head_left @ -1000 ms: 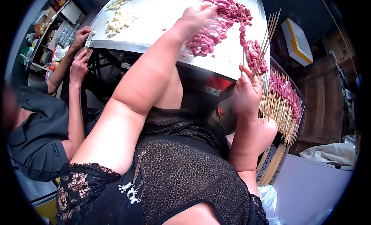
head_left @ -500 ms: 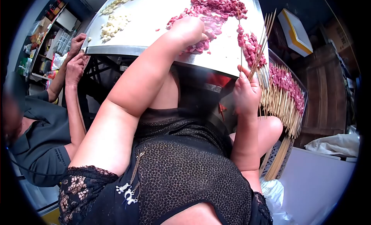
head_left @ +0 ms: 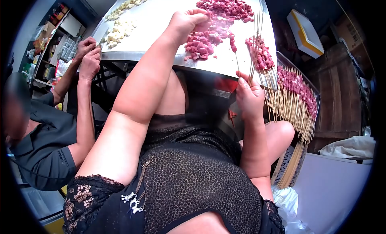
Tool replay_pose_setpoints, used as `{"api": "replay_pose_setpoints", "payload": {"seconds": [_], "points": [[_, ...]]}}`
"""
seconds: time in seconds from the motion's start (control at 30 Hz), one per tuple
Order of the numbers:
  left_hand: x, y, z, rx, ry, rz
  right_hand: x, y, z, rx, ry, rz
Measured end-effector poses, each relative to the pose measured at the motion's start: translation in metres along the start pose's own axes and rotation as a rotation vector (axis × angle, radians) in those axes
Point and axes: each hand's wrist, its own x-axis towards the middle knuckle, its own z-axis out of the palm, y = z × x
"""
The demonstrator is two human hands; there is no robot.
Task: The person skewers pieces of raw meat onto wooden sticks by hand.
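Skewer (head_left: 237, 61) swung nearer the meat (head_left: 201, 45), clamped in right grip (head_left: 250, 98), could, slipping, prick the left grip (head_left: 184, 25), pinched together.

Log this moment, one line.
left hand: at meat pile, grip unclear | right hand: holds skewers, one part-loaded | co-worker's hands: at table edge

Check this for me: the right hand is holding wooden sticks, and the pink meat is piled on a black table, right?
Not quite: the table is white, as the head view shows. The right hand does hold wooden sticks, and pink meat is piled there.
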Motion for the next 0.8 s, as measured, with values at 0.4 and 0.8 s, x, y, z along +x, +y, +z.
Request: {"api": "replay_pose_setpoints", "payload": {"seconds": [0.4, 0.8], "points": [[-0.004, 0.004, 0.013, -0.464, -0.226, -0.219, 0.003, 0.013, 0.001, -0.261, 0.057, 0.004], [-0.007, 0.006, 0.023, -0.286, -0.070, -0.106, -0.003, 0.003, 0.007, -0.240, 0.024, -0.016]]}}
